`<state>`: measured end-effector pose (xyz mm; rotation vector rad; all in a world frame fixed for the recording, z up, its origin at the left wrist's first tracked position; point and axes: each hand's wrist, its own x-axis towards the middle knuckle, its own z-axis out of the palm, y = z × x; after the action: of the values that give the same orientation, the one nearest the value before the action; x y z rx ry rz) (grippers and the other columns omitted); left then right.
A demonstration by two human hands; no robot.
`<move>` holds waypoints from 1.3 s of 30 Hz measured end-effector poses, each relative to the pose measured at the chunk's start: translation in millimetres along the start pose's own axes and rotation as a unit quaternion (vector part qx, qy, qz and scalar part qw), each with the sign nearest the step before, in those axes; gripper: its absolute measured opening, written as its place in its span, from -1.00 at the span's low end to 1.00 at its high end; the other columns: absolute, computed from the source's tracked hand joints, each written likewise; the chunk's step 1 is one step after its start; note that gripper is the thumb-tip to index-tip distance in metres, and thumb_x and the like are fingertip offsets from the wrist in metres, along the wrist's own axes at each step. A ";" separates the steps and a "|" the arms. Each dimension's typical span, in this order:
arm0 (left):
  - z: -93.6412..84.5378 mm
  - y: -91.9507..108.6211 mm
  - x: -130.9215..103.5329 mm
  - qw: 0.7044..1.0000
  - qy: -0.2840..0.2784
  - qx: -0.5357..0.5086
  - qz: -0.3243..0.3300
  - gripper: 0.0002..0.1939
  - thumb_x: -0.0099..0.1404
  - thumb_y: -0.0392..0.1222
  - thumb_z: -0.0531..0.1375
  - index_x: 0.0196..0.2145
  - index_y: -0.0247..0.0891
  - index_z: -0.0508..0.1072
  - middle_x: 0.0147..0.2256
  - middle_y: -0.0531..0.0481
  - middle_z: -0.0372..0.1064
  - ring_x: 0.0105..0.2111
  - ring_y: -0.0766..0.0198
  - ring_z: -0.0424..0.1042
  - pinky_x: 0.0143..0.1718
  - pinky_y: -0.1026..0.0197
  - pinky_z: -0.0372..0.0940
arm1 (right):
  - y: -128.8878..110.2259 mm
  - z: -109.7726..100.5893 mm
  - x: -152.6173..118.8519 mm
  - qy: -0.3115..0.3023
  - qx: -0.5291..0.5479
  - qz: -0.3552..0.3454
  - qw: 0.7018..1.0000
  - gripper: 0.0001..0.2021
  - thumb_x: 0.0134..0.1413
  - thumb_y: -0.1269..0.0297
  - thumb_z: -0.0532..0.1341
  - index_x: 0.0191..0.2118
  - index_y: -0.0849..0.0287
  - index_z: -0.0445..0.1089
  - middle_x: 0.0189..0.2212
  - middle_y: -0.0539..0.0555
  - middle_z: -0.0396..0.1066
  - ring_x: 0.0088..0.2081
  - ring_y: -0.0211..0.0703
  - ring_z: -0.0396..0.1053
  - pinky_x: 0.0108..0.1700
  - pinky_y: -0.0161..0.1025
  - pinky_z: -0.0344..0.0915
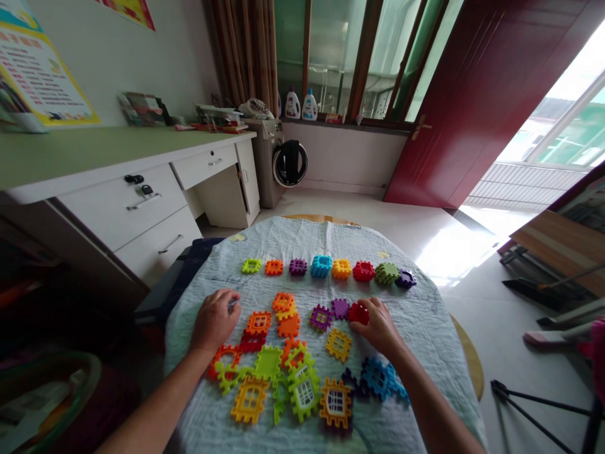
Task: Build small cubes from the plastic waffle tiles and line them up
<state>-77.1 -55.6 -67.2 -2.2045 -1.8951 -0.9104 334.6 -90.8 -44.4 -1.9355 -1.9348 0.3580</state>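
My right hand (380,326) grips a red building tile (358,313) between thumb and fingers, at the right of the loose pieces. Just left of it lie a purple tile (340,308) and a purple window tile (321,318); a yellow window tile (338,344) is nearer me. My left hand (213,323) rests on the cloth with its fingers curled in; a small greyish spot shows between them, too small to name. Beside it are an orange window tile (258,323) and a red tile (253,341). Several green, yellow and blue tiles are spread closer to me.
Along the far side of the cloth-covered table (293,243) runs a row of small built blocks, among them a blue block (321,266) and a red block (363,271). A desk (142,154) stands at left, a washing machine (271,164) behind. Black tripod legs (534,398) stand at right.
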 end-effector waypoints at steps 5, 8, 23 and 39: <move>-1.1 0.6 -0.1 1.000 -0.005 0.004 0.000 -0.87 0.21 -0.23 0.06 -0.31 -0.22 0.39 -0.23 -0.13 0.44 -0.14 0.05 0.41 -0.01 0.03 0.27 | -3.4 -4.1 1.1 -0.008 -0.020 0.010 1.000 -0.46 -0.14 0.17 0.35 0.02 0.24 0.41 -0.10 0.22 0.35 -0.05 0.10 0.28 0.01 -0.06 0.22; -0.8 0.3 0.0 1.000 -0.005 0.003 0.001 -0.86 0.22 -0.22 0.06 -0.31 -0.23 0.40 -0.23 -0.13 0.44 -0.14 0.04 0.40 -0.01 0.02 0.27 | -6.6 -7.4 2.4 -0.034 -0.031 -0.004 0.999 -0.63 -0.13 0.24 0.31 -0.13 0.24 0.45 -0.21 0.17 0.35 -0.15 0.02 0.29 -0.05 -0.12 0.21; 2.0 -4.1 -1.2 1.000 -0.002 -0.002 0.003 -0.84 0.22 -0.19 0.06 -0.29 -0.23 0.40 -0.22 -0.13 0.44 -0.15 0.04 0.41 -0.01 0.00 0.28 | 19.1 -73.4 118.4 -0.036 -0.106 -0.042 0.993 -0.48 -0.19 0.34 0.28 0.03 0.12 0.43 -0.04 0.17 0.35 -0.04 0.05 0.22 -0.02 -0.11 0.12; 0.4 -2.1 -0.2 1.000 -0.003 -0.001 -0.001 -0.85 0.22 -0.19 0.07 -0.30 -0.21 0.41 -0.24 -0.12 0.44 -0.15 0.04 0.41 -0.02 0.01 0.28 | 13.6 -69.4 102.2 0.031 -0.072 -0.109 0.991 -0.42 -0.09 0.27 0.23 0.15 0.10 0.32 0.08 0.19 0.31 0.04 0.14 0.24 0.06 0.04 0.20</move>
<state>-78.9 -55.1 -68.2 -2.2095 -1.9006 -0.9077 379.2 5.3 20.5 -1.7732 -2.1559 0.0981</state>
